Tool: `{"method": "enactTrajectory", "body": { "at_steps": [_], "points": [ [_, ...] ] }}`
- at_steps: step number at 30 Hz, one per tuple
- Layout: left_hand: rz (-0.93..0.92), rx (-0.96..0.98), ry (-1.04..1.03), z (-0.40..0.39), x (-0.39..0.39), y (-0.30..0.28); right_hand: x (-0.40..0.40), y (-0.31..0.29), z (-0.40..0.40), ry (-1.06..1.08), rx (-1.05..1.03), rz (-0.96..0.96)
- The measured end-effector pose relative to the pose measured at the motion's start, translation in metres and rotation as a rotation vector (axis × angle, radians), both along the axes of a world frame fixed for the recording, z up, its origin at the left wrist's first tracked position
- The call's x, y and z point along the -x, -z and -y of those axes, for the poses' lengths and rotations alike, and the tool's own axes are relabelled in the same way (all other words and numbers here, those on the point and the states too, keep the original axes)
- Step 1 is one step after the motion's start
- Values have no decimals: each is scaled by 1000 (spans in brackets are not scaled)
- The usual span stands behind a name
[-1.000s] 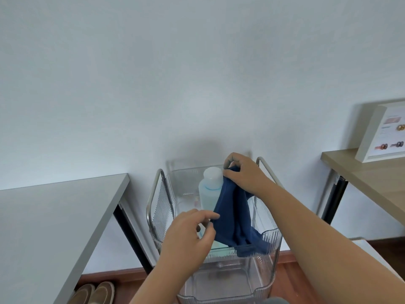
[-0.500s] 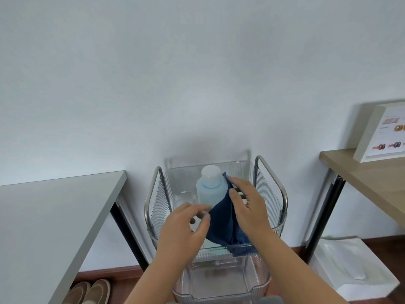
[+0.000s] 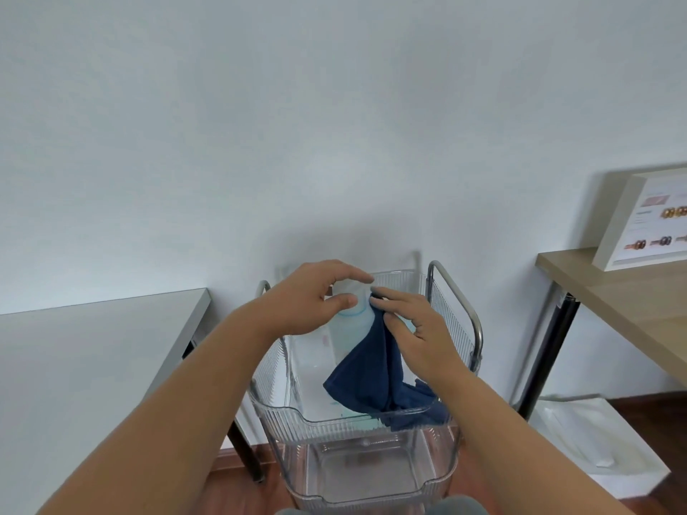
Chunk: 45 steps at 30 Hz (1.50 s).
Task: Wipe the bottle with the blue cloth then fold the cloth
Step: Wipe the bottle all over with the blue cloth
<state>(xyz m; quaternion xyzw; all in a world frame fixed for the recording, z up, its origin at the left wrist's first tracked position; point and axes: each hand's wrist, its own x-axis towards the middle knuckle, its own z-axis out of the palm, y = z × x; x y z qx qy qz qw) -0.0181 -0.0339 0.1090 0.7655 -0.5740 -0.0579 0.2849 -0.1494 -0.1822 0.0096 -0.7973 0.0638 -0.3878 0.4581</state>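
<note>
Grey bench (image 3: 96, 351): we see it at far left, its top bare where it shows, standing just beside the cart.
Left hand (image 3: 312, 299): we see it curled over the top of the bottle, fingers arched across the cap and thumb against the neck; it grips the bottle there.
Bottle (image 3: 349, 328): pale blue and translucent, upright in the cart's top tray; its cap is mostly hidden under our left hand.
Blue cloth (image 3: 366, 373): dark blue, draped down the right side of the bottle, its lower end bunched on the tray near the front rim.
Right hand (image 3: 416, 328): we see its fingertips pinching the cloth's upper edge against the shoulder of the bottle, palm lying over the cloth.
Cart (image 3: 371, 421): clear ribbed plastic trays with chrome side handles, set against the white wall between the two benches.
Wooden bench (image 3: 624, 299): at right, carrying a white box (image 3: 647, 224) leaned at the wall.
Floor right of the cart: a white bag (image 3: 594, 440) lies under the wooden bench.
</note>
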Motion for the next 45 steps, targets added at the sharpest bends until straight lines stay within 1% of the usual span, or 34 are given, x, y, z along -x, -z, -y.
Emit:
{"method": "enactTrajectory", "body": {
  "at_steps": [2,5,11,14,21,27,30,32,34,36,38,40,42,45],
  "points": [
    [32,21,-8,0,0,3,-1,-4,4,-11,37,-17],
    [82,35,-18,2,1,7,0,-6,7,-36,5,-25],
    [137,121,-39,7,2,15,3,-4,7,-19,-3,9],
    [152,164,-58,8,3,17,2,-3,2,0,33,22],
    [189,129,-192,18,13,21,1,-3,2,71,131,61],
    [279,18,-370,19,17,10,0,-8,4,83,218,57],
    [227,-2,-407,23,16,-1,1,-12,6,83,266,35],
    [182,-4,-398,22,13,-7,4,-17,9,55,266,-15],
    [115,-56,-328,16,7,-11,6,-23,12,-4,245,-100],
    [15,-135,-246,6,1,-12,7,-30,16,-47,273,-184],
    [-100,-150,-177,-2,-5,-9,5,-34,18,-65,284,-239],
    [-180,-85,-150,-6,-8,-4,5,-35,18,-96,203,-257],
    [-214,0,-170,-5,-8,1,5,-34,17,-120,112,-258],
    [-266,132,-211,-3,-5,13,6,-29,14,-103,63,-239]
  ]
}}
